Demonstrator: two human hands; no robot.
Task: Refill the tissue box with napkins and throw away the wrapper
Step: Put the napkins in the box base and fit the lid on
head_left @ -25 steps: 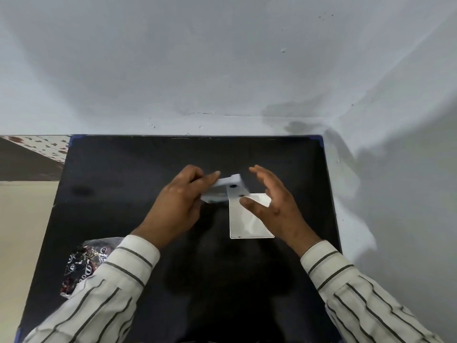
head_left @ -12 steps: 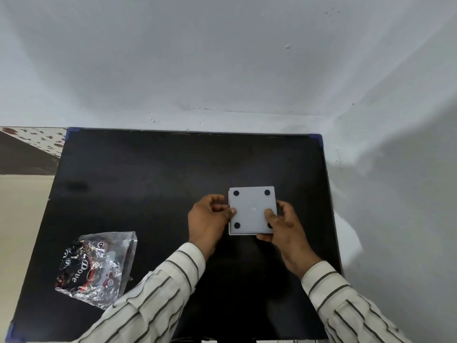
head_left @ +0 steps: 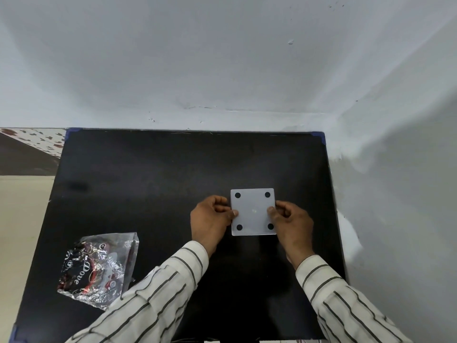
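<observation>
On the black table (head_left: 148, 184) the tissue box (head_left: 252, 211) lies base-up (four dark feet showing) toward the right edge, pinched between both grips: left hand (head_left: 210, 219) closed on its left side, right hand (head_left: 291, 222) on its right. The wrapper (head_left: 96, 266) lies well apart near the front-left corner, nearer the left hand. A second ago the box was tilted and open beside its loose base; now it is closed and flat.

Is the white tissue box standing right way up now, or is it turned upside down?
Upside down, it seems: the tissue box shows a flat face with four black pads at its corners, and no opening is visible.
</observation>
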